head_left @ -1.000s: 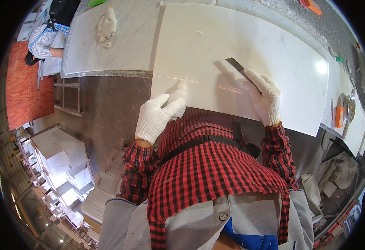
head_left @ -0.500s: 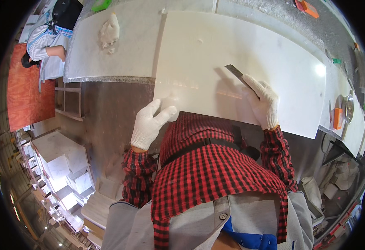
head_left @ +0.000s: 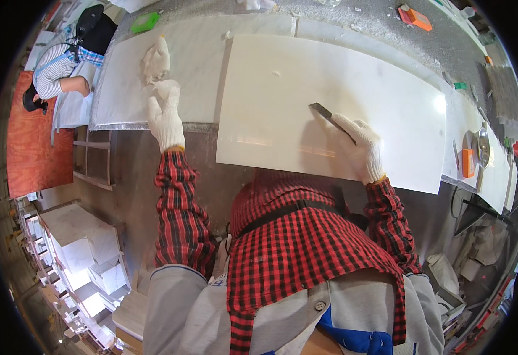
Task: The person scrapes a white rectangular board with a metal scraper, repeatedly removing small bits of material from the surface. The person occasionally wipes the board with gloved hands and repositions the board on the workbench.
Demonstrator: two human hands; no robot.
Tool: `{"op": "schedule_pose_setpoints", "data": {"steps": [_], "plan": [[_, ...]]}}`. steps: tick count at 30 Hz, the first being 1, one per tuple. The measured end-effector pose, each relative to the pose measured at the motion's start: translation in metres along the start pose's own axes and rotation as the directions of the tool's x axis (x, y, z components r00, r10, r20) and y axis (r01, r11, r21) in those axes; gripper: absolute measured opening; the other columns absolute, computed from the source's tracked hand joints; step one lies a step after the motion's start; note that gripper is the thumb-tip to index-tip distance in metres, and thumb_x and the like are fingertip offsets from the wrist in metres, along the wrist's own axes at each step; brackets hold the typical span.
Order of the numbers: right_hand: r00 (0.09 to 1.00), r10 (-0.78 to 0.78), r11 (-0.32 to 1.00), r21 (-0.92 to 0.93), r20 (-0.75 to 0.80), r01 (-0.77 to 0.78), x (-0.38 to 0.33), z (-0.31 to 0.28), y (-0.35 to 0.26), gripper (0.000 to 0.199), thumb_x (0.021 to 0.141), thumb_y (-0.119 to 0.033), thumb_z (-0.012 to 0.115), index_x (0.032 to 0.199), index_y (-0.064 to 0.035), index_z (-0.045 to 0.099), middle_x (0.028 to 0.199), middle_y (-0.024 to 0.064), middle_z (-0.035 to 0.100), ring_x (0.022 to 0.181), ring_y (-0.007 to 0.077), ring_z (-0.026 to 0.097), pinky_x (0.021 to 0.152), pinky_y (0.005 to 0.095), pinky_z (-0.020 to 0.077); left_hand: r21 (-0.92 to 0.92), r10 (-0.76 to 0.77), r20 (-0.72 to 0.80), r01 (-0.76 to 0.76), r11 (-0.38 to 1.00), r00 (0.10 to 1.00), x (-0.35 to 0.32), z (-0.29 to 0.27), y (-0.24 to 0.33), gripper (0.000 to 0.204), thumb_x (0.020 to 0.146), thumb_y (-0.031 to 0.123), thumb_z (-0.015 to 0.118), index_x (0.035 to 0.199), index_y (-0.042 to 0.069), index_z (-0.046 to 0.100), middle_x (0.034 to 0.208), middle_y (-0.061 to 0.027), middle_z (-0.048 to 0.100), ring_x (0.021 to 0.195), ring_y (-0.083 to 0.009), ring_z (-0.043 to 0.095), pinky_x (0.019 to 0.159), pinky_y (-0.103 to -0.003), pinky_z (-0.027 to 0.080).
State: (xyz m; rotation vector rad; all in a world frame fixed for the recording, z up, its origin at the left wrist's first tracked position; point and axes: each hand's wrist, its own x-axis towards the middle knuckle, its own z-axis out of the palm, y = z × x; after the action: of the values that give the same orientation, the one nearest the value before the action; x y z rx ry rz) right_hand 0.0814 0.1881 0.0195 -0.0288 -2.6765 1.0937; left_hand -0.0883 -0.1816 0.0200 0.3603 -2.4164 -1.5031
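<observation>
My right hand (head_left: 362, 145), in a white knit glove, grips a dark flat blade (head_left: 322, 110) with a slanted tip. It sits over the near part of a glossy white slab (head_left: 259, 89), with the blade pointing up and left. My left hand (head_left: 166, 118), gloved the same way, reaches over the near edge of a pale grey slab (head_left: 123, 89). Its thumb and fingers are apart, at the lower end of a crumpled white lump (head_left: 157, 59) with a yellowish tip. Whether the fingertips touch the lump is hard to tell.
Further back lie a green block (head_left: 145, 22) and an orange block (head_left: 418, 19). At right are another orange block (head_left: 468, 163) and a metal bowl (head_left: 483, 147). A co-worker (head_left: 52, 71) bends over at far left, beside a reddish board (head_left: 40, 142).
My left hand has left the white slab's near left corner and moved up and left to the white lump. The right hand still holds the blade, shifted slightly left in the picture.
</observation>
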Motion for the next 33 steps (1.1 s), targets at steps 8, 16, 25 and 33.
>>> {"op": "schedule_pose_setpoints", "data": {"steps": [8, 16, 25, 33], "plan": [[0.987, 0.148, 0.905, 0.392, 0.067, -0.162, -0.001, -0.003, 0.002, 0.033, 0.094, -0.01, 0.061, 0.125, -0.0006, 0.07, 0.1, 0.0118, 0.075, 0.089, 0.0172, 0.069, 0.081, 0.0326, 0.0553, 0.176, 0.138, -0.045, -0.128, 0.976, 0.989, 0.053, 0.006, -0.059, 0.054, 0.093, 0.039, 0.072, 0.128, -0.001, 0.063, 0.129, -0.0186, 0.066, 0.121, -0.0317, 0.062, 0.106, -0.042, 0.044], [0.744, 0.609, 0.724, 0.574, -0.274, -0.382, -0.054, -0.171, 0.092, 0.048, 0.085, 0.003, 0.052, 0.13, 0.0007, 0.068, 0.099, 0.005, 0.07, 0.079, 0.0077, 0.059, 0.068, 0.0196, 0.0468, 0.327, 0.193, -0.24, -0.108, 0.939, 0.951, -0.054, -0.001, -0.021, 0.055, 0.098, 0.027, 0.066, 0.143, 0.001, 0.051, 0.138, -0.0175, 0.061, 0.126, -0.0297, 0.058, 0.107, -0.04, 0.043], [0.787, 0.607, 0.633, 0.664, -0.106, -0.399, -0.028, -0.159, 0.094, 0.057, 0.094, -0.011, 0.065, 0.148, 0.0006, 0.051, 0.105, 0.0087, 0.072, 0.085, 0.0118, 0.064, 0.077, 0.0257, 0.0517, -0.194, 0.099, -0.135, -0.124, 0.973, 0.986, -0.102, 0.019, 0.001, 0.05, 0.108, 0.026, 0.05, 0.145, -0.008, 0.047, 0.145, -0.0174, 0.056, 0.135, -0.025, 0.052, 0.117, -0.037, 0.037], [0.929, 0.224, 0.473, 0.801, 0.293, -0.367, 0.089, -0.013, 0.012, 0.027, 0.097, -0.02, 0.066, 0.113, 0.0015, 0.069, 0.097, 0.0039, 0.069, 0.089, 0.0105, 0.061, 0.084, 0.0257, 0.0489, -0.335, -0.036, -0.112, -0.004, 0.942, 0.993, -0.141, 0.037, -0.004, 0.058, 0.11, 0.031, 0.042, 0.151, -0.009, 0.038, 0.151, -0.0226, 0.05, 0.141, -0.0296, 0.047, 0.12, -0.039, 0.032]]}}
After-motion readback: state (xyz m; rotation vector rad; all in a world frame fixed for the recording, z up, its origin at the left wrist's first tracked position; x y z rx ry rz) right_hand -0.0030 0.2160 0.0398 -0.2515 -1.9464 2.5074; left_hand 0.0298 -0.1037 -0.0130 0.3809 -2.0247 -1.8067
